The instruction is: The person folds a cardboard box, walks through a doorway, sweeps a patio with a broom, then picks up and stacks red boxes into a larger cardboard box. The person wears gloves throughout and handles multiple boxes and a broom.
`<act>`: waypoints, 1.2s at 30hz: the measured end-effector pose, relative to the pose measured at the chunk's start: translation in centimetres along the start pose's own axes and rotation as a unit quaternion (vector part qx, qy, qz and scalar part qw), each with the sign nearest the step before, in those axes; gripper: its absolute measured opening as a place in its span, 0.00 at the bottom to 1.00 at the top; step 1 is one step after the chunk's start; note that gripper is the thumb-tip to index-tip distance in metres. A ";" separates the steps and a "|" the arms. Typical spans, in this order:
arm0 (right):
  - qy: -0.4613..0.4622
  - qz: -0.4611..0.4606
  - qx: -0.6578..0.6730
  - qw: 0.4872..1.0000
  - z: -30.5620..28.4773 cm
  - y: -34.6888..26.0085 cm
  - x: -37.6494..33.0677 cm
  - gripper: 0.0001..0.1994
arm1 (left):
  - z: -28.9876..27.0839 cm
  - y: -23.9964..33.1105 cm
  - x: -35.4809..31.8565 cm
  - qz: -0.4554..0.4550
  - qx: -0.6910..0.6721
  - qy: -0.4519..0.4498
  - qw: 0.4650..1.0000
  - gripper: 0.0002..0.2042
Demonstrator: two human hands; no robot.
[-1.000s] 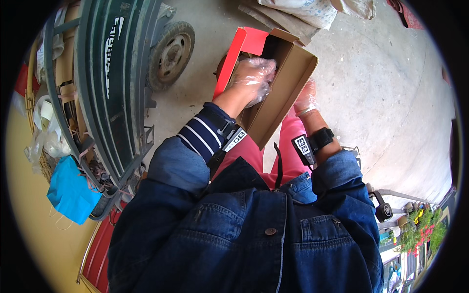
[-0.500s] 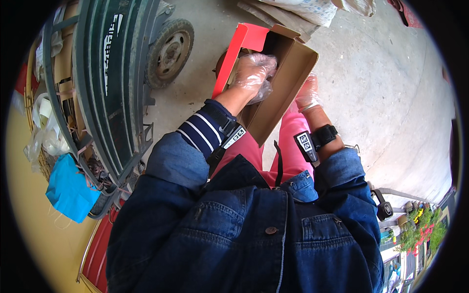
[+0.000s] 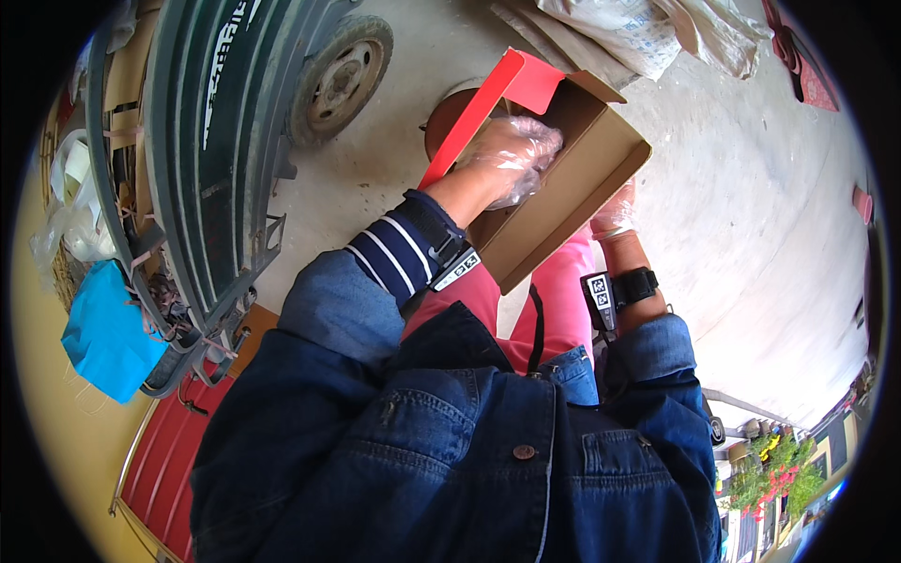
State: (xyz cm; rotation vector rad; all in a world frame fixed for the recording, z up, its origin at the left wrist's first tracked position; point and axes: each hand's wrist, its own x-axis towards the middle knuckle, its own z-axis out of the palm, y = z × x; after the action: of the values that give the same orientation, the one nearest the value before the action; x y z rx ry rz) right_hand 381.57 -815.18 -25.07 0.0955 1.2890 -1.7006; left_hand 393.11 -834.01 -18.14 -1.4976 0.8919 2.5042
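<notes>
A cardboard box (image 3: 572, 188), plain brown inside with a red flap (image 3: 481, 101), is tilted open above my pink-trousered legs. My left hand (image 3: 514, 155), in a clear plastic glove, reaches into it. Its fingers are curled closed, and whatever they hold is hidden. From the outer right side, my gloved right hand (image 3: 617, 208) grips the box; most of its fingers are out of sight behind the cardboard wall.
A dark green metal cart (image 3: 235, 159) with a wheel (image 3: 343, 84) stands at left, a blue bag (image 3: 111, 333) beside it. A round brownish vessel (image 3: 446, 122) is partly behind the box. White sacks (image 3: 629, 38) lie on the concrete floor at the far side.
The whole view has shifted, so box and hands sit further right in the picture. More of the round vessel shows behind the box. My left hand stays inside it, still closed.
</notes>
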 end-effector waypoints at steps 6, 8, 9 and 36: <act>0.054 0.033 -0.100 0.993 -0.4 -0.4 -0.6 0.19 | 0.2 0.6 0.3 -0.034 -0.016 0.015 0.999 0.06; 0.056 0.055 -0.038 0.996 -0.2 -0.5 -0.5 0.21 | 0.6 0.2 0.3 -0.032 -0.029 0.035 0.998 0.06; 0.058 0.066 -0.008 0.996 -0.2 -0.5 -0.4 0.22 | 0.8 0.0 0.4 -0.023 -0.028 0.047 0.998 0.06; 0.239 0.087 -0.145 0.956 0.7 -5.0 -2.1 0.12 | -0.7 -1.2 -1.2 0.080 0.108 0.126 0.983 0.13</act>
State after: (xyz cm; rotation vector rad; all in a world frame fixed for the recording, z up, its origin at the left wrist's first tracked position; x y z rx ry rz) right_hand 379.40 -814.47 -20.06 0.4558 1.8180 -1.3630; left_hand 394.71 -833.14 -17.86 -1.7553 1.3256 2.2571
